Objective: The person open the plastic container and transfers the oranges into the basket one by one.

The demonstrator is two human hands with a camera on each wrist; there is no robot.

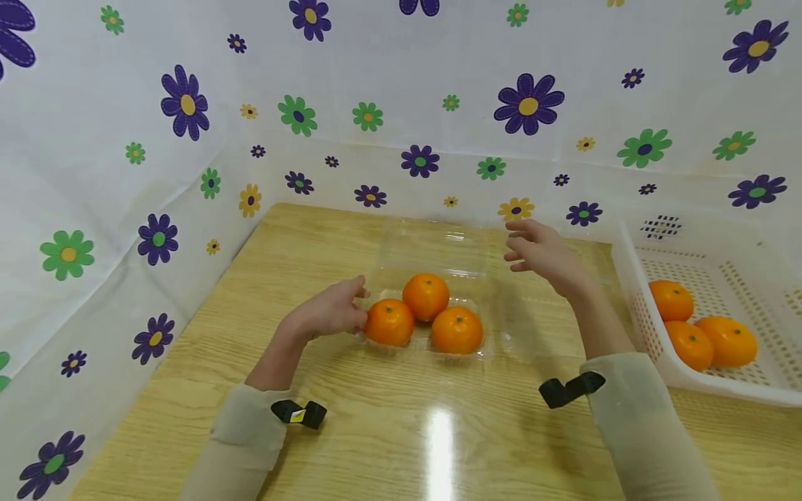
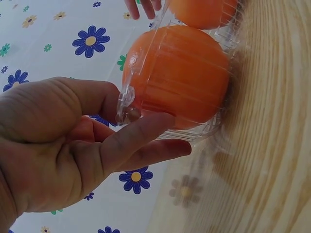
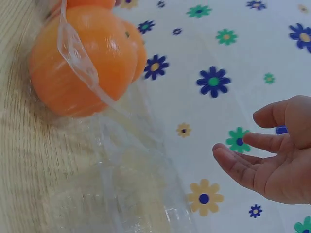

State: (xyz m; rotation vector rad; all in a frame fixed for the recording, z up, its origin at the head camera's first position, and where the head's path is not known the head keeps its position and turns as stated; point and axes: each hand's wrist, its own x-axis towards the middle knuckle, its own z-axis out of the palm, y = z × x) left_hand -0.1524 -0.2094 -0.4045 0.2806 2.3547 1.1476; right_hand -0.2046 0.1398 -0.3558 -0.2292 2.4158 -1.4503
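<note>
Three oranges [image 1: 426, 297] with green stem ends sit grouped in a clear plastic clamshell box [image 1: 421, 353] on the wooden table. My left hand [image 1: 332, 308] is at the box's left side. In the left wrist view, its thumb and forefinger pinch the clear rim [image 2: 127, 99] beside an orange [image 2: 180, 75], while the other fingers extend along the outside wall. My right hand [image 1: 545, 256] hovers to the right of the box, holding nothing, its fingers loosely spread. The box's transparent lid [image 1: 432, 248] lies folded back behind the oranges.
A white perforated basket [image 1: 635, 296] at the right holds three more oranges [image 1: 727, 341]. Clear plastic [image 1: 539, 327] lies on the table [image 1: 351, 424] between box and basket. A flower-print cloth [image 1: 376, 76] hangs behind and at the left.
</note>
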